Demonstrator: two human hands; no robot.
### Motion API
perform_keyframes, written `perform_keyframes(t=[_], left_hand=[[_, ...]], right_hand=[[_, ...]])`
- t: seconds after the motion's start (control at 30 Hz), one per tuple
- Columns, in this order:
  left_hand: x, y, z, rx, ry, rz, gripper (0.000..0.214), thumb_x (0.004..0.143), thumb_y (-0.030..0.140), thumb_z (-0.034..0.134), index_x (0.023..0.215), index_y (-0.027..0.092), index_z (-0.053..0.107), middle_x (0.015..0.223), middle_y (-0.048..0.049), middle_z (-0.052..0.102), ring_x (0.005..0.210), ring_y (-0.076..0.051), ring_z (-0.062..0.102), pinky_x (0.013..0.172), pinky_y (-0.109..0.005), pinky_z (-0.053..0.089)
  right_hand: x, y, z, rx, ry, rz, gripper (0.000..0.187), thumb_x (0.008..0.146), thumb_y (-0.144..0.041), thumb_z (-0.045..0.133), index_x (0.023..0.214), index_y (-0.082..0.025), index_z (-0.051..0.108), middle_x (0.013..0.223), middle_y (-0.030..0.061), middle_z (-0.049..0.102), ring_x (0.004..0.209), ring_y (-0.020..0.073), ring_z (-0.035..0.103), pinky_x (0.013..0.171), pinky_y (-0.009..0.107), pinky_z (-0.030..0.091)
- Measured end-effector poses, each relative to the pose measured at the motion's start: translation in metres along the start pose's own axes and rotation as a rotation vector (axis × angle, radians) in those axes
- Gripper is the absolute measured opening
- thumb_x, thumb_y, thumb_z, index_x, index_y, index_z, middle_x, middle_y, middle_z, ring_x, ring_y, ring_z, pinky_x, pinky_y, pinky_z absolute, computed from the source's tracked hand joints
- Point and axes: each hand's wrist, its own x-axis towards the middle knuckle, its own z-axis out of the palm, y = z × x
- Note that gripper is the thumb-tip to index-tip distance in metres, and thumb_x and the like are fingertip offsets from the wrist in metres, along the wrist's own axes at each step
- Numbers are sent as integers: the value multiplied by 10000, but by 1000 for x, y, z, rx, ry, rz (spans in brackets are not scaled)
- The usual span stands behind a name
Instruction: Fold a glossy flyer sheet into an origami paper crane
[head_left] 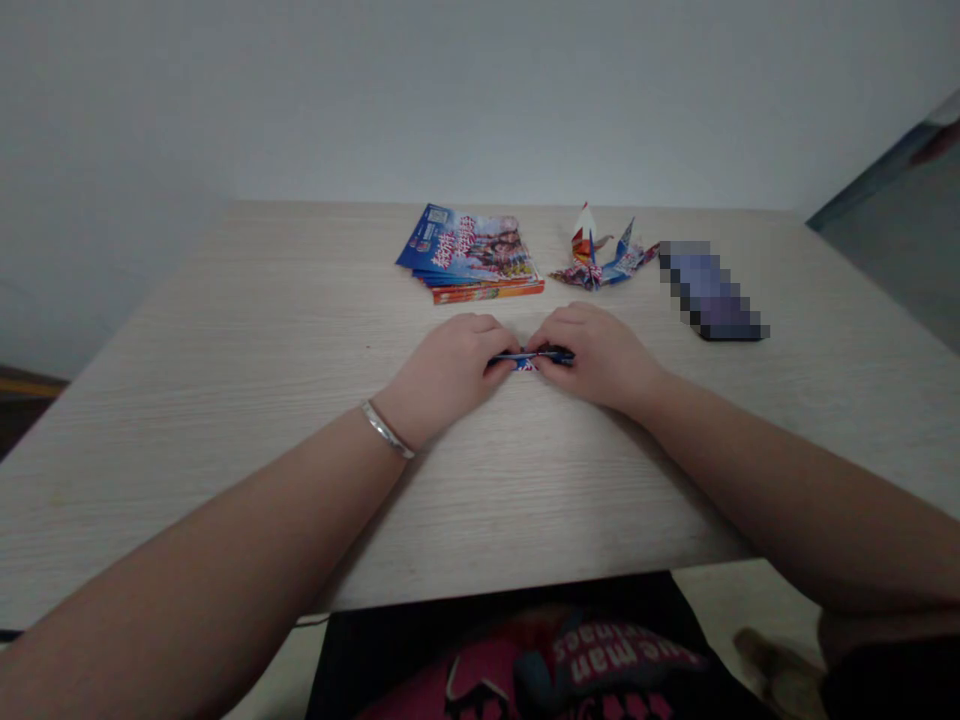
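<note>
My left hand (448, 372) and my right hand (596, 355) meet at the middle of the pale wooden table (225, 400). Both have their fingers curled and pinch a small folded piece of printed paper (529, 358), blue and red, flattened between them on the table top. Most of the paper is hidden under my fingers. A silver bracelet (386, 430) sits on my left wrist.
A stack of printed colour sheets (471, 255) lies further back. To its right stands a finished folded paper crane (600, 258). A dark phone (712, 295) lies at the right. A white wall rises behind the table's far edge.
</note>
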Motion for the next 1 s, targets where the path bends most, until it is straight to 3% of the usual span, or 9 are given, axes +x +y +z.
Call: perform_keyframes(t=[0.23,0.47,0.83,1.0], left_hand=[[1,3,-1,98,-21,30,223,950,176,545,867,125,746,890,-97,712,863,-230,642,838,-369,517],[1,8,-8,146,-96,20,253,962,189,511,898,126,748,925,-106,703,870,-228,648,818,-365,523],[-1,16,-22,177,-244,108,319,1007,203,461,1215,166,700,1062,-109,695,969,-240,655,891,-389,531],[-2,19,-12,233,-173,82,372,1018,226,436,1307,126,647,1206,-149,686,1106,-262,630,979,-415,528]], right_hand=[[2,-10,1,-152,-64,27,183,906,-210,579,948,-175,753,952,101,742,930,246,641,825,349,449],[-2,-15,-11,-189,-140,26,237,950,-233,554,985,-190,785,978,90,761,906,234,661,760,333,432],[-7,-14,-21,-233,-200,20,217,960,-220,571,957,-148,775,938,103,763,856,225,662,758,328,436],[-2,-10,-16,-260,-147,56,256,993,-206,529,990,-119,770,1011,130,760,927,240,655,826,347,461]])
